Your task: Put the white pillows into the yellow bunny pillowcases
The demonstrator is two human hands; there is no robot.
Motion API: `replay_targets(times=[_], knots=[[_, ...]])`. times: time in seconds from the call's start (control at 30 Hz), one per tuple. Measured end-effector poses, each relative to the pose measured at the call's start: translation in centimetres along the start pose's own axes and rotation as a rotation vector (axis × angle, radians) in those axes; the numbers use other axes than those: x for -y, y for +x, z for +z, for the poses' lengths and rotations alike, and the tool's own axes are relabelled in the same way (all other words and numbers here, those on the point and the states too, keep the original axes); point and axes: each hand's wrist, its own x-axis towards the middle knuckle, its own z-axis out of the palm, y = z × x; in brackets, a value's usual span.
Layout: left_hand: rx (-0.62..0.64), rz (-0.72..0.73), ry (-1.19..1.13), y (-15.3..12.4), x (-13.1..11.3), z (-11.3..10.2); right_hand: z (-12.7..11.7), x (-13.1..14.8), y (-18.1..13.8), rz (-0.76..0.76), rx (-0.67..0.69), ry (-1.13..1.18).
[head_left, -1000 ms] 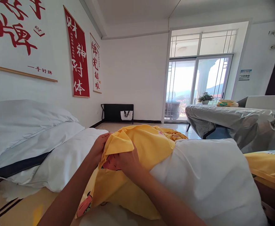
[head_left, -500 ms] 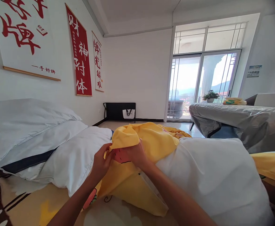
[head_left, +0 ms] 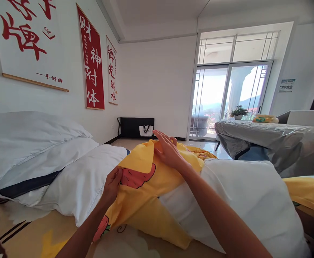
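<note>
A yellow pillowcase (head_left: 143, 200) with a red printed figure covers the near end of a white pillow (head_left: 248, 200) lying across the bed. My left hand (head_left: 112, 184) pinches the pillowcase's edge at the left, fingers closed on the cloth. My right hand (head_left: 169, 150) lies farther back on top of the yellow cloth, fingers stretched out and slightly spread, resting flat on it.
Two white pillows (head_left: 33, 150) are stacked at the left against the wall with red and white banners (head_left: 93, 68). A grey covered table (head_left: 275, 138) stands at the right with a potted plant (head_left: 237, 113) behind it. Glass balcony doors (head_left: 229, 100) are at the back.
My right hand has let go of the bunched cloth near my left hand and moved away over the pillowcase, opening flat. The red print is now more exposed.
</note>
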Motion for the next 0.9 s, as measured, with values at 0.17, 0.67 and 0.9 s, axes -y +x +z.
replay_targets(times=[0.17,0.67,0.9], knots=[[0.131,-0.238,-0.112,0.6,-0.4,-1.9,0.1,0.1,2.0,0.011,0.447,0.261],[0.363,0.001,0.223,3.1,-7.7,4.9,-1.1,1.2,1.5,0.119,0.091,0.134],[0.114,-0.180,-0.087,2.8,-7.1,5.1,-3.2,0.8,2.2,0.108,0.113,0.062]])
